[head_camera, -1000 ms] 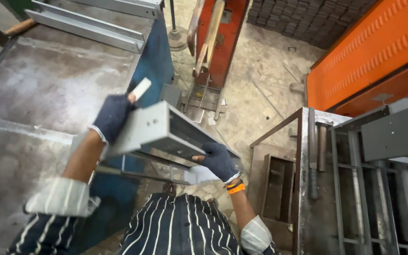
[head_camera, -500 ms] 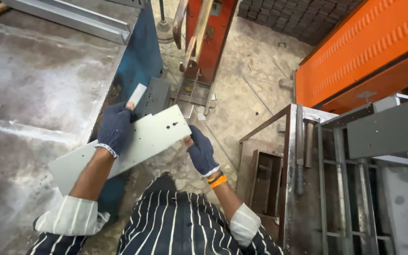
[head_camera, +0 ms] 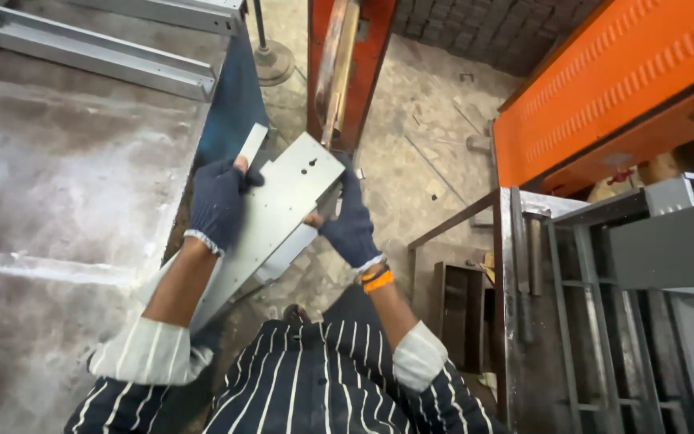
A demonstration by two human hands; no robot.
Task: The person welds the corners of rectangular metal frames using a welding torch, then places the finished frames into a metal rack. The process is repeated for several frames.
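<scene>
Beside the right edge of the grey steel table, a long flat metal plate is being held up in the air between the person's two gloved hands. The plate is looking pale grey and dull, with a notched upper end, two small holes near that end and a folded lip running along its lower right side. It is slanting from upper right down to lower left, its lower end passing behind the left forearm.

The left hand, in a dark blue glove, is gripping the plate's left edge, fingers closed over it. The right hand, also gloved, is pinching the right edge just below the notched end. An orange wristband is sitting on the right wrist. Metal channels are lying at the far end of the table.
</scene>
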